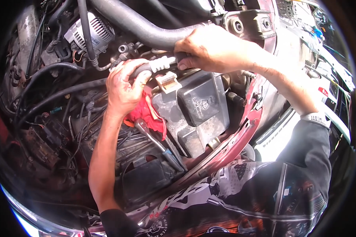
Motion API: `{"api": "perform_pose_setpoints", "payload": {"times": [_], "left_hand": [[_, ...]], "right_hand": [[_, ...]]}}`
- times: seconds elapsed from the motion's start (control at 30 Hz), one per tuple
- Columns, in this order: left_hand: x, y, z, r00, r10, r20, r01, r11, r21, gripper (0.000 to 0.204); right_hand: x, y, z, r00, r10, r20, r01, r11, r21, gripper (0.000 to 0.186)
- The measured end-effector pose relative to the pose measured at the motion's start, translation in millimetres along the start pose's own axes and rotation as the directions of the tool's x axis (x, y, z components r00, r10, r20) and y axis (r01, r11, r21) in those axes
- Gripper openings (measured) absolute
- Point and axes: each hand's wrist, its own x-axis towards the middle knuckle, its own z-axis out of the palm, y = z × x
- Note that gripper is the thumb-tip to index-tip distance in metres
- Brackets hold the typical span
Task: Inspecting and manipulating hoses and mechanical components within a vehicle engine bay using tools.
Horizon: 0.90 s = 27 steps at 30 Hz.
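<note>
A black rubber hose (pixel 140 70) with a silver crimped metal fitting (pixel 162 64) crosses the engine bay. My left hand (pixel 124 87) is closed around the hose, just left of the fitting. At the fitting's right end, my right hand (pixel 209 49) pinches a dark piece (pixel 180 57) between thumb and fingers; its exact kind is hidden by them. Below my left hand lies a crumpled red rag (pixel 148 112). A ratchet-like metal tool (pixel 152 136) with a blue band rests against the rag.
A thick black hose (pixel 146 31) runs above both hands. Below the fitting sit a black plastic cover (pixel 201 102) and a small tan block (pixel 169 82). An alternator (pixel 90 31) is at upper left. The red body edge (pixel 233 146) lies between me and the bay.
</note>
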Motion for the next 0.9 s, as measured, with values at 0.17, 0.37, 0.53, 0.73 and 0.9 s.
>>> {"api": "perform_pose_setpoints", "payload": {"times": [0.17, 0.37, 0.53, 0.73, 0.9], "left_hand": [[-1, -1, 0, 0.999, 0.026, -0.02, -0.026, 1.0, 0.01, 0.022], [-3, -1, 1, 1.0, 0.014, -0.019, -0.014, 1.0, 0.009, 0.022], [-2, -2, 1, 1.0, -0.009, -0.02, 0.009, 1.0, -0.013, 0.022], [-4, -3, 1, 0.999, 0.036, -0.03, -0.036, 0.999, 0.024, 0.023], [-4, 1, 0, 1.0, -0.005, -0.025, 0.005, 1.0, -0.009, 0.022]], "right_hand": [[-5, -11, 20, 0.992, -0.003, -0.123, -0.011, 0.994, -0.108, 0.032], [6, -2, -6, 0.991, 0.083, 0.108, -0.093, 0.992, 0.086, 0.043], [13, -1, -12, 0.974, 0.077, 0.211, -0.087, 0.995, 0.039, 0.034], [1, -18, 16, 0.975, 0.008, -0.222, -0.032, 0.994, -0.105, 0.039], [4, -5, -3, 0.995, 0.091, 0.034, -0.093, 0.994, 0.059, 0.042]]}}
